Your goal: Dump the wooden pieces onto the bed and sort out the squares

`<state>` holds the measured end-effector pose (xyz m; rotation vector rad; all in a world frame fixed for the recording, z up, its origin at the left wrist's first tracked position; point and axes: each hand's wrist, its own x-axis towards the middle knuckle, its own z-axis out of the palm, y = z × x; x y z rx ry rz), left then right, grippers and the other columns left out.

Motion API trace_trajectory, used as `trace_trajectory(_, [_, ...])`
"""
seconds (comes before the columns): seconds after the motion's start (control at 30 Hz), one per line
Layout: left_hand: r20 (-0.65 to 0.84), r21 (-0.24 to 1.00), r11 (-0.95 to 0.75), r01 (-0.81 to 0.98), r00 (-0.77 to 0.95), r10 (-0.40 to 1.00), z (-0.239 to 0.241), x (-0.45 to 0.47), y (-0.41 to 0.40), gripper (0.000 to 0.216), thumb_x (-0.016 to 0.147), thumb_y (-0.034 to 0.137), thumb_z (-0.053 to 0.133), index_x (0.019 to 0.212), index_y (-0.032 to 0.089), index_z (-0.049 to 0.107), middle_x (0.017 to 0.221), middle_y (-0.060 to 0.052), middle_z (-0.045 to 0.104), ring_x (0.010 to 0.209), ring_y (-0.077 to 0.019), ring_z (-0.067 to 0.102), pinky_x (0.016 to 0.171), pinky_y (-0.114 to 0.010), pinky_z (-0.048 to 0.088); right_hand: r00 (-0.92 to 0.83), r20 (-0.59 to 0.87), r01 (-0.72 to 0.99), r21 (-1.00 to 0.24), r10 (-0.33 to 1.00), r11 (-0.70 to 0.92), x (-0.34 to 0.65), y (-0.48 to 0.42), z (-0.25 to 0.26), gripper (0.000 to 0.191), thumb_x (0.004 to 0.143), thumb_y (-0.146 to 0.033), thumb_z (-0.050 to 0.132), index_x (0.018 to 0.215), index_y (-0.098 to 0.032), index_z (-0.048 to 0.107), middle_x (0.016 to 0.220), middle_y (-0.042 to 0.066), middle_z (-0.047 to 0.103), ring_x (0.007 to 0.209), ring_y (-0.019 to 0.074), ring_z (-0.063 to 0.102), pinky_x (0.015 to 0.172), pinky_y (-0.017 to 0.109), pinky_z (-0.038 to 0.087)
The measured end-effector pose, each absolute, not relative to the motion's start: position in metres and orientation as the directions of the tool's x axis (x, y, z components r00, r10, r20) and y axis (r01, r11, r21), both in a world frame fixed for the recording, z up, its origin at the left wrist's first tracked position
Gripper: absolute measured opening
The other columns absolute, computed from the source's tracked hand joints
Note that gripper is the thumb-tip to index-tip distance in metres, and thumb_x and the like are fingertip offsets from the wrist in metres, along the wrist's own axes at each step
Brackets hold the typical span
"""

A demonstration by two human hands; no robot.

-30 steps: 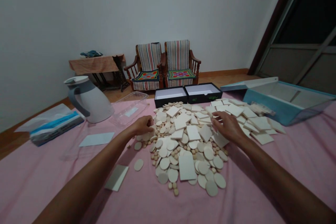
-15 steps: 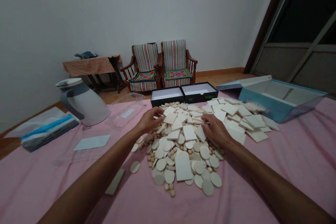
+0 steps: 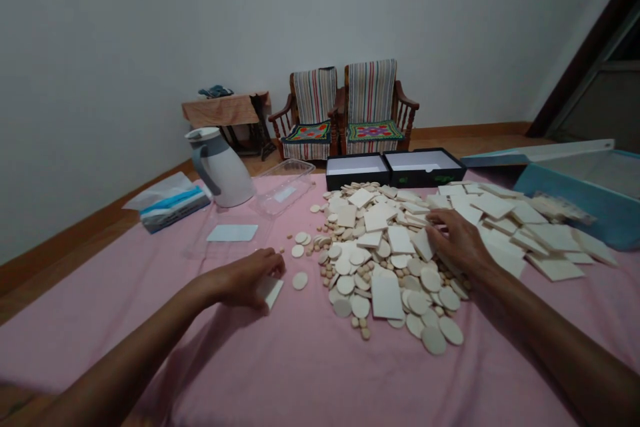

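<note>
A heap of pale wooden pieces [image 3: 385,293] lies on the pink cloth [image 3: 300,367]: square tiles at the back and right, round discs and small beads at the front. My left hand [image 3: 245,278] is left of the heap, fingers curled down onto a lone rectangular tile [image 3: 273,291] on the cloth. A single disc [image 3: 300,280] lies just right of it. My right hand [image 3: 457,241] rests palm down on the heap's right side, fingers stretched over the square tiles [image 3: 500,210].
Two black open boxes [image 3: 357,171] stand behind the heap. A blue box [image 3: 575,197] is at the right, a clear plastic tray [image 3: 285,187], a white jug [image 3: 220,167] and a tissue pack [image 3: 170,203] at the left. Two striped chairs [image 3: 345,113] stand by the wall.
My left hand has left the heap's back left and come down and left onto the lone rectangular tile. My right hand stays on the heap. The view has swung left.
</note>
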<state>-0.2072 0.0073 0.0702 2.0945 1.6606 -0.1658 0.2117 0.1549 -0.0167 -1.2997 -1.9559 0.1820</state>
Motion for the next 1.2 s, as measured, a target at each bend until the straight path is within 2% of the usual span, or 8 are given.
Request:
trace_trajectory(0.27, [-0.279, 0.325, -0.195, 0.925, 0.291, 0.915, 0.061, -0.203, -0.021, 0.058, 0.059, 0.022, 0.066, 0.116, 0.022, 0.056, 0.116, -0.008, 0.054, 0.105, -0.0266, 0.054, 0.095, -0.038, 0.043, -0.161, 0.552, 0.722, -0.499, 0.818, 0.479, 0.212, 0.157, -0.018, 0.025, 0.080, -0.029, 0.048, 0.095, -0.016, 0.063, 0.105, 0.014, 0.063, 0.091, 0.0244, 0.062, 0.080, 0.042, 0.053])
trace_trajectory(0.37, [-0.226, 0.319, -0.232, 0.919, 0.312, 0.923, 0.067, -0.194, -0.009, 0.049, 0.064, 0.025, 0.065, 0.112, 0.021, 0.057, 0.112, -0.008, 0.056, 0.102, -0.0252, 0.055, 0.092, -0.037, 0.045, -0.125, 0.543, 0.719, -0.527, 0.830, 0.453, 0.212, 0.158, -0.014, 0.025, 0.079, -0.028, 0.048, 0.095, -0.015, 0.062, 0.098, 0.013, 0.063, 0.087, 0.0240, 0.062, 0.079, 0.041, 0.053])
trace_trajectory(0.53, [0.073, 0.352, -0.340, 0.872, 0.336, 0.939, 0.085, -0.151, 0.047, 0.044, 0.073, 0.039, 0.064, 0.112, 0.022, 0.053, 0.112, -0.007, 0.057, 0.097, -0.0225, 0.056, 0.082, -0.033, 0.050, -0.035, 0.461, 0.660, -0.656, 0.887, 0.367, 0.225, 0.163, 0.007, 0.025, 0.078, -0.027, 0.049, 0.095, -0.014, 0.062, 0.099, 0.012, 0.063, 0.076, 0.0188, 0.065, 0.069, 0.035, 0.055])
trace_trajectory(0.63, [0.233, 0.345, -0.407, 0.846, 0.343, 0.910, 0.083, -0.120, 0.080, 0.047, 0.075, 0.043, 0.064, 0.115, 0.023, 0.051, 0.117, -0.009, 0.055, 0.108, -0.0254, 0.053, 0.091, -0.039, 0.048, 0.028, 0.447, 0.663, -0.678, 0.894, 0.318, 0.247, 0.169, 0.021, 0.025, 0.079, -0.027, 0.050, 0.096, -0.014, 0.063, 0.102, 0.011, 0.064, 0.074, 0.0174, 0.066, 0.068, 0.032, 0.054])
trace_trajectory(0.77, [0.303, 0.343, -0.442, 0.829, 0.347, 0.888, 0.067, -0.095, 0.109, 0.066, 0.074, 0.050, 0.067, 0.130, 0.023, 0.044, 0.132, -0.012, 0.048, 0.125, -0.0295, 0.044, 0.106, -0.046, 0.037, 0.079, 0.437, 0.708, -0.657, 0.896, 0.258, 0.275, 0.175, 0.027, 0.021, 0.079, -0.025, 0.052, 0.093, -0.016, 0.064, 0.100, 0.009, 0.068, 0.075, 0.0180, 0.067, 0.070, 0.033, 0.053])
trace_trajectory(0.97, [0.316, 0.373, -0.481, 0.794, 0.378, 0.870, 0.064, -0.066, 0.126, 0.042, 0.087, 0.046, 0.054, 0.120, 0.021, 0.054, 0.125, -0.011, 0.056, 0.119, -0.0265, 0.050, 0.104, -0.041, 0.038, -0.090, 0.315, 0.732, -0.622, 0.945, 0.277, 0.263, 0.183, 0.019, 0.021, 0.081, -0.017, 0.050, 0.096, -0.017, 0.064, 0.096, 0.007, 0.072, 0.078, 0.0169, 0.068, 0.073, 0.029, 0.051])
trace_trajectory(1.13, [0.322, 0.395, -0.537, 0.746, 0.435, 0.841, 0.064, -0.031, 0.140, 0.035, 0.086, 0.043, 0.056, 0.113, 0.020, 0.059, 0.117, -0.010, 0.062, 0.112, -0.0257, 0.056, 0.098, -0.040, 0.042, -0.209, 0.188, 0.858, -0.435, 0.960, 0.272, 0.226, 0.196, 0.022, 0.028, 0.082, -0.010, 0.046, 0.107, -0.013, 0.060, 0.102, 0.013, 0.070, 0.094, 0.0213, 0.066, 0.080, 0.029, 0.046])
trace_trajectory(1.2, [0.305, 0.398, -0.553, 0.732, 0.463, 0.832, 0.062, -0.019, 0.149, 0.033, 0.086, 0.042, 0.057, 0.110, 0.020, 0.061, 0.114, -0.010, 0.065, 0.110, -0.0253, 0.057, 0.097, -0.039, 0.043, -0.216, 0.154, 0.880, -0.396, 0.964, 0.261, 0.216, 0.200, 0.022, 0.030, 0.082, -0.008, 0.045, 0.109, -0.010, 0.059, 0.103, 0.016, 0.069, 0.096, 0.0241, 0.065, 0.080, 0.030, 0.045])
